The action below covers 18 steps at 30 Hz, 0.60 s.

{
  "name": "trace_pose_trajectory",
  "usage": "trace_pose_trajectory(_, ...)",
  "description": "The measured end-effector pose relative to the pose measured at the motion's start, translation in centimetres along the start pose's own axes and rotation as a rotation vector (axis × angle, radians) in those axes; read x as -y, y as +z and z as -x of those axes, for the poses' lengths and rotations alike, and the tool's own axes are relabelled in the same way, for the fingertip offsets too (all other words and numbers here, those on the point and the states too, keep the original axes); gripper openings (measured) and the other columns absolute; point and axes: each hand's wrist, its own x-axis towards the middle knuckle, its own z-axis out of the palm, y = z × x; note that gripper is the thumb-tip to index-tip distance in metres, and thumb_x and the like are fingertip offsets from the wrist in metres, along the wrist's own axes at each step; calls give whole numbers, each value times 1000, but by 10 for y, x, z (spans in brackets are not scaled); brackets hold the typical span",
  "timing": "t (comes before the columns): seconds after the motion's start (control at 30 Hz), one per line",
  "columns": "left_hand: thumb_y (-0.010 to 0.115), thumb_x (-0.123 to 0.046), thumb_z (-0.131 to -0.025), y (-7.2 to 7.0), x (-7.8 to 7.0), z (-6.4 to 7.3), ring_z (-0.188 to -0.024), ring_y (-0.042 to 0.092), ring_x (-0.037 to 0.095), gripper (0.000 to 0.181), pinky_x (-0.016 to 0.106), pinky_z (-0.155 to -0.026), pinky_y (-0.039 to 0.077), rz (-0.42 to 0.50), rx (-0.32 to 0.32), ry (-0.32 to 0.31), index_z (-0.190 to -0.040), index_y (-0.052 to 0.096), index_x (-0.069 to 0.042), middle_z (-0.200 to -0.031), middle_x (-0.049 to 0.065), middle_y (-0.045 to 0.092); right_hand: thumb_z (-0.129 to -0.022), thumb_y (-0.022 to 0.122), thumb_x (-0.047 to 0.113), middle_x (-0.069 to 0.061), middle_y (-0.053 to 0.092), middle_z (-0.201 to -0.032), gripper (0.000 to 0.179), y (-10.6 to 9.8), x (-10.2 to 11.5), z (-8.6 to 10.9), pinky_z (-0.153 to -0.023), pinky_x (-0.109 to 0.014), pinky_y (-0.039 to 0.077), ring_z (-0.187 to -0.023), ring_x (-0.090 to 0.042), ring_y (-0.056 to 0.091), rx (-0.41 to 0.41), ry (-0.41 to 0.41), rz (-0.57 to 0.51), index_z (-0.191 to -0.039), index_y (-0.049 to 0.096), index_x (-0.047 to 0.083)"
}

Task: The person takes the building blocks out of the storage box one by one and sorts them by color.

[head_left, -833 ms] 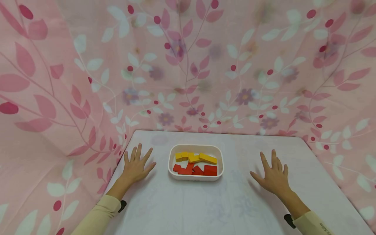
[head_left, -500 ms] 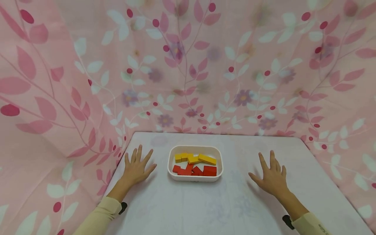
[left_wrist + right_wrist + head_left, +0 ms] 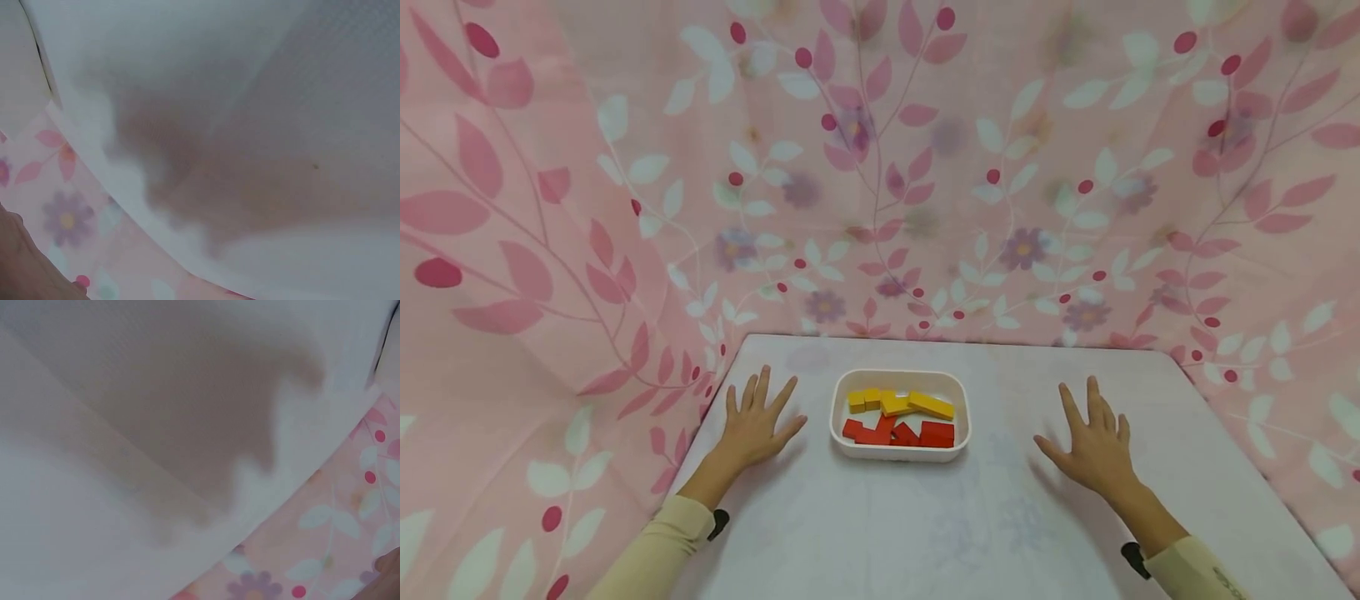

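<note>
In the head view a white plastic tray (image 3: 900, 454) sits at the middle of the table. Yellow blocks (image 3: 931, 406) lie along its far side and red blocks (image 3: 937, 434) along its near side. My left hand (image 3: 754, 429) is to the left of the tray, fingers spread, holding nothing. To the tray's right, my right hand (image 3: 1097, 450) is likewise spread and holds nothing. Both hands are apart from the tray, palms down over the table. A bit of the left hand (image 3: 28, 269) fills a corner of the left wrist view; each wrist view shows a blurred hand shadow on the cloth.
A white cloth (image 3: 917, 533) covers the table. Pink floral curtains (image 3: 880, 167) stand close behind it and along both sides. Dark wrist straps (image 3: 718, 525) show at the cuffs of the light sleeves (image 3: 658, 550).
The head view has shifted slightly. My left hand has moved a little to the right, nearer the tray. The tray and blocks stay put.
</note>
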Motion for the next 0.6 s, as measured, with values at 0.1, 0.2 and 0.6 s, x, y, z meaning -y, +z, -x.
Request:
trace_pose_trajectory(0.1, 45, -69, -92, 0, -1, -1, -150, 8, 43, 78, 72, -113, -2, 10, 22, 8, -157, 24, -32, -165, 20, 3, -81, 72, 51, -29, 5, -162, 98, 1, 2, -2, -99, -80, 18, -131, -56, 29, -8, -13, -8, -157, 24, 14)
trace_pose_trajectory(0.2, 45, -71, -92, 0, -3, -4, -149, 11, 43, 80, 73, -113, 0, 30, 30, 32, -158, 22, -32, -165, 19, 3, -81, 73, 51, -28, 5, -162, 98, 0, 2, -6, -98, -78, 22, -130, -56, 31, -12, -26, -10, -157, 23, 14)
trace_pose_trajectory(0.6, 53, -69, -88, -3, -12, -10, -146, 22, 40, 89, 70, -115, 10, 96, 51, 165, -159, 15, -31, -166, 15, 6, -82, 73, 51, -23, 1, -164, 102, 6, 2, -13, -96, -77, 28, -128, -60, 34, 42, -40, -53, -160, 15, 19)
